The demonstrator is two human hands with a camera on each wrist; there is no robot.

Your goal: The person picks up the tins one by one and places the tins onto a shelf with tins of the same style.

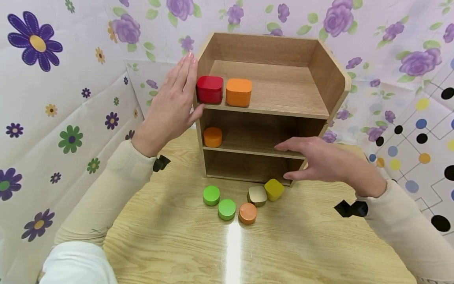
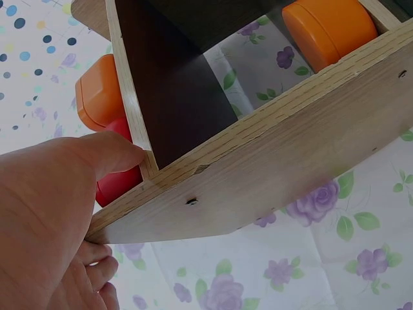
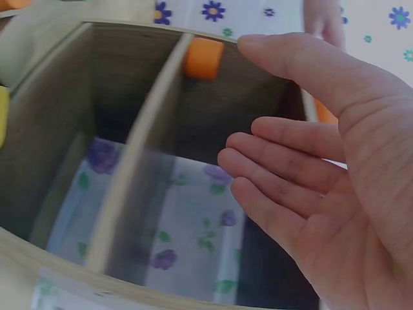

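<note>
Shelf (image 1: 280,85) meets straight-fingered left hand (image 1: 172,100); right hand (image 1: 322,159), spread, apparently hovers in front.

And here's the wooden shelf unit (image 1: 283,90), upright, open-fronted, my left hand (image 1: 173,98) laid along its left side, thumb at the front edge! My right hand (image 1: 320,159) hovers, fingers spread from thumb, holding nothing, before its right side! Up top, at the left front corner: a glossy red box (image 1: 210,90), squarish, upright, lid on, and just beside it a matching orange box (image 1: 239,92), also lidded! Below, on the middle level, a round orange container (image 1: 212,137) stands near the left wall, close to the front edge
</note>
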